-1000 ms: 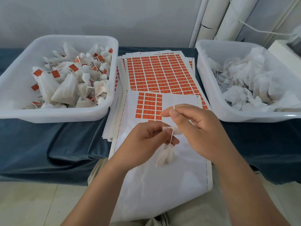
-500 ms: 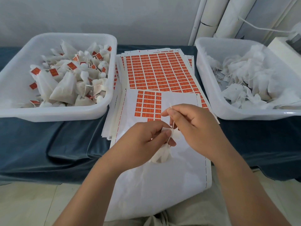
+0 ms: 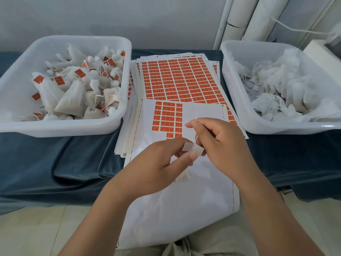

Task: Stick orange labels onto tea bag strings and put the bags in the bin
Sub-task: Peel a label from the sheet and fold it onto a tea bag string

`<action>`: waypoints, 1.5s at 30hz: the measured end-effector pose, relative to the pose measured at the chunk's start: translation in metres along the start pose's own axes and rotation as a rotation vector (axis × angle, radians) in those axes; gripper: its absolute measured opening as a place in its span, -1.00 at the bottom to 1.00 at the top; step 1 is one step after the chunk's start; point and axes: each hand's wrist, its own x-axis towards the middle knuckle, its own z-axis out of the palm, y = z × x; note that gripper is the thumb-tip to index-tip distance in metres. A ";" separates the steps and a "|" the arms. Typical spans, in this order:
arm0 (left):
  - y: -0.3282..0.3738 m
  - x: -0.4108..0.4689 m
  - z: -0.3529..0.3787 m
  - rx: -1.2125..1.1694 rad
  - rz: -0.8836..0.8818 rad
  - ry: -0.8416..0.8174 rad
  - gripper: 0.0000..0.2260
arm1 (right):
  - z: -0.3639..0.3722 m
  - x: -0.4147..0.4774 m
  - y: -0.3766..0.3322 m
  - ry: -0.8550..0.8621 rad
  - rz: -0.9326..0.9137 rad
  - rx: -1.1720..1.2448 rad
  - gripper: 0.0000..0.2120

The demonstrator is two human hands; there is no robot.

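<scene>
Over the lap, the left hand [image 3: 156,163] pinches a small paper label [image 3: 191,149] between thumb and fingertips, its pale back facing the camera. The right hand [image 3: 227,145] pinches the upper end of a thin white string [image 3: 196,135] between thumb and forefinger, its other fingers curled in, and the string runs down to the label. The white mesh tea bag [image 3: 184,175] hangs below the left hand, mostly hidden by its fingers. Under both hands lies a partly used white backing sheet [image 3: 175,209] with a block of orange labels [image 3: 167,117] left near its far edge, overlapping a stack of full orange label sheets [image 3: 180,80]. On the dark blue cloth [image 3: 55,163], a white plastic bin [image 3: 64,129] of labelled bags stands left of the sheets, and a second white plastic bin [image 3: 276,129] of plain bags stands right.
</scene>
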 end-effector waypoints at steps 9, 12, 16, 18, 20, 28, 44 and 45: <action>-0.010 0.009 0.014 -0.741 -0.463 0.289 -0.67 | 0.006 -0.008 -0.008 0.093 -0.012 0.126 -0.69; -0.011 0.010 0.014 -0.918 -0.481 0.261 -0.71 | 0.009 -0.010 -0.008 0.088 -0.019 0.142 -0.66; -0.011 0.007 0.011 -0.931 -0.496 0.214 -0.70 | 0.010 -0.009 -0.008 0.076 -0.019 0.137 -0.70; -0.011 0.006 0.010 -0.897 -0.488 0.193 -0.68 | 0.010 -0.010 -0.009 0.063 -0.020 0.145 -0.75; -0.009 0.005 0.009 -0.873 -0.482 0.182 -0.68 | 0.009 -0.010 -0.009 0.057 -0.020 0.156 -0.75; -0.005 0.006 0.011 -0.797 -0.487 0.214 -0.56 | 0.010 -0.009 -0.003 0.031 -0.004 0.169 -0.74; -0.006 0.005 0.011 -0.780 -0.510 0.216 -0.54 | 0.013 -0.006 0.003 -0.003 0.025 0.178 -0.68; -0.006 0.004 0.011 -0.769 -0.507 0.214 -0.55 | 0.013 -0.007 0.003 0.000 0.026 0.185 -0.72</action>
